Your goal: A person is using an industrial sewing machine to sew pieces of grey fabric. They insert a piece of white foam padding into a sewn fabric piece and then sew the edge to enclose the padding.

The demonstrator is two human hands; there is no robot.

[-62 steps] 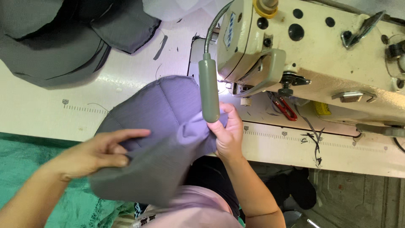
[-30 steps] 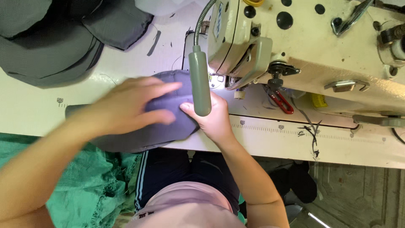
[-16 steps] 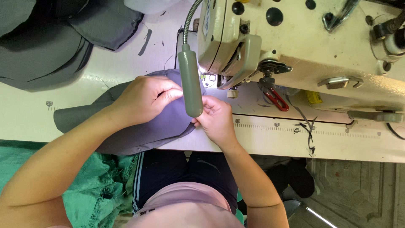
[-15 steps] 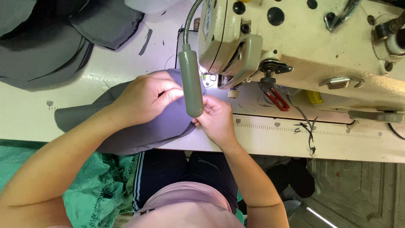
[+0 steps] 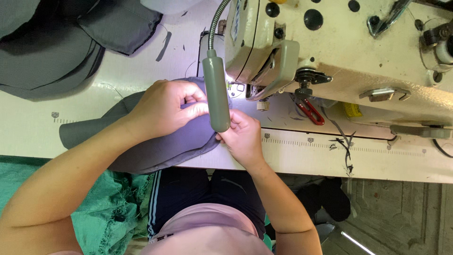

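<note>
You have a grey fabric piece (image 5: 155, 146) lying flat on the tabletop (image 5: 330, 156), curved like a cap panel. Its 3 o'clock edge is pinched up; its 9 o'clock end tapers toward the tabletop's near edge.

You have two hands, left hand (image 5: 163, 111) and right hand (image 5: 243, 137), one grey fabric piece (image 5: 155, 148), one sewing machine (image 5: 339, 52), one lamp (image 5: 215, 92), one red snips (image 5: 311, 111).
</note>
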